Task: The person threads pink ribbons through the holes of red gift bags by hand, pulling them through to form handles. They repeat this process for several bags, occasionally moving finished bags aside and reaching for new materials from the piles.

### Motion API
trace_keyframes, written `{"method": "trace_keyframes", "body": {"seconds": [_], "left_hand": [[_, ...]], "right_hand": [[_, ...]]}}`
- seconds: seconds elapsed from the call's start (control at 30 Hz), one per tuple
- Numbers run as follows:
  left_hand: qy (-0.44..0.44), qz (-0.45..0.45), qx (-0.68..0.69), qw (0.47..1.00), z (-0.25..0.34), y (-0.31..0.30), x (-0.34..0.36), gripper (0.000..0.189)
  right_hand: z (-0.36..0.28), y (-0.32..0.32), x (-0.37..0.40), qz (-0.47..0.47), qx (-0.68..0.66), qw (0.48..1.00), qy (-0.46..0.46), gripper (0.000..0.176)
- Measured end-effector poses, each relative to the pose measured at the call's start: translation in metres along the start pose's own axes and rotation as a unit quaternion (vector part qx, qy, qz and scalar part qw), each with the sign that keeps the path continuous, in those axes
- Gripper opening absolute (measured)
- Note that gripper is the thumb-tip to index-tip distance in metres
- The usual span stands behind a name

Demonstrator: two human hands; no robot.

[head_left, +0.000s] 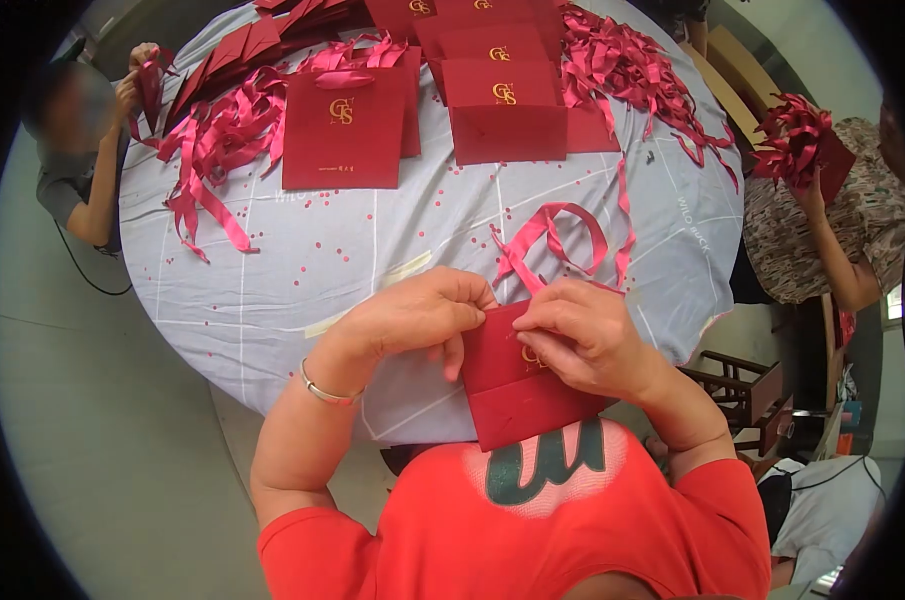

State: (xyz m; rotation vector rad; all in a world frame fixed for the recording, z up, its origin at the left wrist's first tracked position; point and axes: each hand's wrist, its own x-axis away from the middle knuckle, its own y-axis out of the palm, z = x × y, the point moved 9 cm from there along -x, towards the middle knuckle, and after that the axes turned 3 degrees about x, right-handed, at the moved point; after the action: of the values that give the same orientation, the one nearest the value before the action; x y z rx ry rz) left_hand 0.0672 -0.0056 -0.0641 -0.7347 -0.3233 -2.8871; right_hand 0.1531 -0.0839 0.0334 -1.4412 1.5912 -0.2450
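Observation:
A small red paper gift bag (520,405) with gold lettering lies tilted against the table edge in front of my chest. My left hand (422,318) is closed, thumb and forefinger pinching the bag's upper left corner. Over the bag's upper front, my right hand (589,340) is closed in a pinch, partly covering the gold print. A pink ribbon (572,225) loops on the cloth beyond the bag and runs down to my right fingers, which hide its end.
Finished-looking red bags (342,135) and folded ones stand at the back of the round cloth-covered table (312,270). Heaps of pink ribbon (627,75) lie beside them, with small red dots scattered around. People sit left and right, one holding a ribbon bundle (797,140).

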Motion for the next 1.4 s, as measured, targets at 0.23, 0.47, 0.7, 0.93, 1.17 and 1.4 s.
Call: {"method": "trace_keyframes", "body": {"seconds": [0.23,0.47,0.7,0.93,1.17,1.4], "left_hand": [[0.002,0.002,0.010,1.000,0.003,0.001,0.002,0.017],[0.014,0.023,-0.014,1.000,0.003,0.001,0.002,0.017],[0.013,0.041,-0.031,0.999,0.007,0.003,0.004,0.018],[0.015,0.055,-0.084,0.995,0.009,0.004,0.006,0.024],[0.036,0.059,-0.090,0.994,0.014,0.009,0.009,0.016],[0.048,0.083,-0.086,0.992,0.020,0.014,0.013,0.017]], "right_hand": [[0.001,0.011,0.000,-0.007,-0.006,1.000,0.010,0.018],[-0.005,0.016,-0.003,-0.025,0.065,0.998,-0.003,0.016],[-0.022,0.035,-0.004,-0.091,0.233,0.968,0.005,0.010],[0.002,0.040,-0.016,-0.152,0.143,0.974,0.094,0.010],[0.025,0.026,-0.025,-0.227,-0.092,0.947,0.206,0.025],[0.056,0.036,-0.023,-0.364,-0.160,0.883,0.250,0.015]]}}
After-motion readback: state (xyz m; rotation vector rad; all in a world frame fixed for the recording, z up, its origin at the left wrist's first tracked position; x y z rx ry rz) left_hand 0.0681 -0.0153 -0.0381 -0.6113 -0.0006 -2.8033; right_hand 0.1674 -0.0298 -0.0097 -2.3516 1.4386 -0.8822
